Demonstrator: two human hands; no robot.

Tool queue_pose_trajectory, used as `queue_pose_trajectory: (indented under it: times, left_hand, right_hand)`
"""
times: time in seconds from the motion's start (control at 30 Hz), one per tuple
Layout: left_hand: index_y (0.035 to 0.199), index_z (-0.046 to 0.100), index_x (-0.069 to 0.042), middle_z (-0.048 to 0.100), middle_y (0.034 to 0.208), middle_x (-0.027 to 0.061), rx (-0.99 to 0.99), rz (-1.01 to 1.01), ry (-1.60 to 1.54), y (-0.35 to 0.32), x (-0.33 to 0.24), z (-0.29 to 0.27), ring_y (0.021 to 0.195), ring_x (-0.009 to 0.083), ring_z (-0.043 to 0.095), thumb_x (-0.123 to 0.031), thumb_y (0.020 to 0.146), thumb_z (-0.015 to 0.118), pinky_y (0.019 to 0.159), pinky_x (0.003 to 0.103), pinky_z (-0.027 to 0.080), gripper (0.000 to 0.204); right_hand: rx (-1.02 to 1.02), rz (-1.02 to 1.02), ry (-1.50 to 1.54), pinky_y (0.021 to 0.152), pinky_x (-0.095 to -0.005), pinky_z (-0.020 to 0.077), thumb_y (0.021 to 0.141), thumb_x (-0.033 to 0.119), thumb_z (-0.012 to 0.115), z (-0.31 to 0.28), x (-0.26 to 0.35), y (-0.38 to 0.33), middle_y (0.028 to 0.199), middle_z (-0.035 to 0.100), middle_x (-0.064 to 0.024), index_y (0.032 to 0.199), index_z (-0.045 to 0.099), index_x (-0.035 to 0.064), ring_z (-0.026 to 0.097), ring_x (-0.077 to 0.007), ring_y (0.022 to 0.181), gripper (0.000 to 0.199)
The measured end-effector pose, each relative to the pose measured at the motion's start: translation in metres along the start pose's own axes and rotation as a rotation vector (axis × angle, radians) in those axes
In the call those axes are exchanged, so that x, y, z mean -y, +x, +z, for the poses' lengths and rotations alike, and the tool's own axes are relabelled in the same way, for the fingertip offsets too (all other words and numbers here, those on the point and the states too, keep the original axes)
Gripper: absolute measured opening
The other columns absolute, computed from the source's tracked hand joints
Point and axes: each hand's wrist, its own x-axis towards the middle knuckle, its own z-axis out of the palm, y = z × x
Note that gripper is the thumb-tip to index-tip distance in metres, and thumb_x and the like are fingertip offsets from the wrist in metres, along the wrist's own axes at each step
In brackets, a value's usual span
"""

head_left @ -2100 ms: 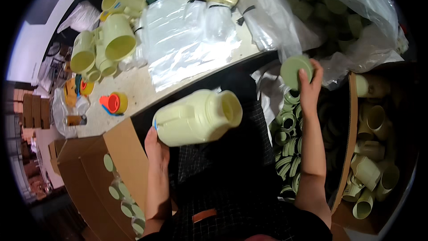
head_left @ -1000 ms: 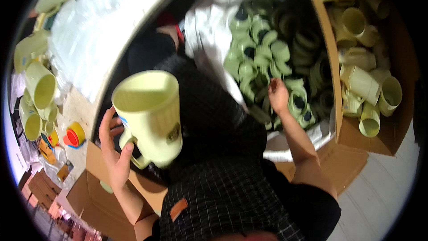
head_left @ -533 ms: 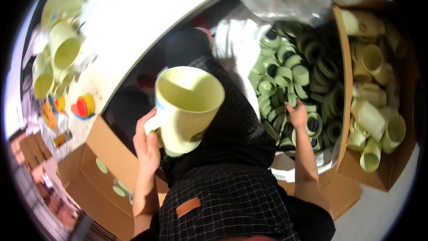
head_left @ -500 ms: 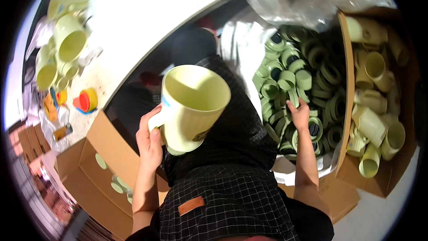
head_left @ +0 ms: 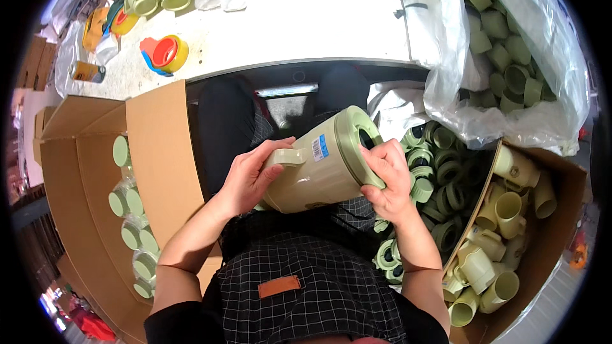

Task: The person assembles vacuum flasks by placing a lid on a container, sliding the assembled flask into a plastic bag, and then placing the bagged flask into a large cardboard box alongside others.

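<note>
A large pale green mug lies tilted over my lap, its top end turned up and to the right. My left hand is closed round its handle and side. A green lid with a dark opening sits on the mug's mouth; whether it is fully seated I cannot tell. My right hand grips the lid's edge, thumb on top and fingers at the rim. A blue-and-white label sticks to the mug near the lid. Loose green lids lie in a heap just beyond my right hand.
On the right stands a cardboard box of pale green mugs, with a clear plastic bag of green cup-shaped parts behind it. An open cardboard box at left holds several green-ended items. Ahead, a white table bears mugs and tape rolls.
My right hand has left the lid heap and now holds a lid at the mug's mouth. The mug has tipped from upright onto its side. The view has turned.
</note>
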Motion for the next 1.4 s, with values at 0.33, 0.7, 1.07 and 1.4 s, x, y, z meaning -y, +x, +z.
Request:
queue_pose_trajectory:
  times: [0.33,0.7,1.07,1.4]
  left_hand:
    - [0.144,0.041,-0.003,0.052,0.143,0.0215,-0.066,0.012,0.153,-0.008,0.005,0.001,0.104,0.0387,0.068,-0.019,0.091,0.067,0.082,0.042,0.058,0.062]
    - [0.101,0.071,-0.003,0.064,0.112,0.015,0.064,0.682,0.082,0.03,-0.075,-0.012,0.082,0.03,0.064,-0.019,0.086,0.07,0.07,0.038,0.05,0.023]
    - [0.086,0.067,-0.002,0.062,0.084,0.0129,-0.327,0.01,0.36,0.296,0.082,-0.035,0.083,0.0317,0.06,-0.011,0.084,0.07,0.077,0.042,0.048,0.01]
    - [0.095,0.072,-0.001,0.07,0.09,0.0083,-0.346,-0.185,-0.247,0.313,0.057,-0.044,0.084,0.0164,0.065,-0.014,0.096,0.057,0.077,0.03,0.051,0.019]
  right_hand:
    - [0.166,0.113,-0.223,0.082,-0.0432,0.0448,0.094,0.031,0.061,-0.003,0.055,0.035,0.091,0.055,-0.0184,0.128,0.056,-0.0093,0.052,-0.035,0.084,0.053]
    - [0.143,0.536,0.261,0.113,-0.0411,0.032,0.103,0.041,0.047,-0.015,-0.034,0.041,0.14,0.048,-0.0223,0.146,0.043,-0.0033,0.045,-0.0322,0.132,0.062]
    - [0.122,0.599,0.512,0.102,-0.0356,0.044,0.088,0.012,0.068,-0.025,-0.057,0.052,0.124,0.061,-0.0126,0.135,0.054,0.0009,0.057,-0.0255,0.115,0.05]
    - [-0.343,0.68,0.974,0.082,-0.0274,0.0518,0.093,0.013,0.069,0.03,-0.141,0.119,0.1,0.069,-0.0101,0.117,0.06,-0.0025,0.064,-0.0129,0.088,0.03]
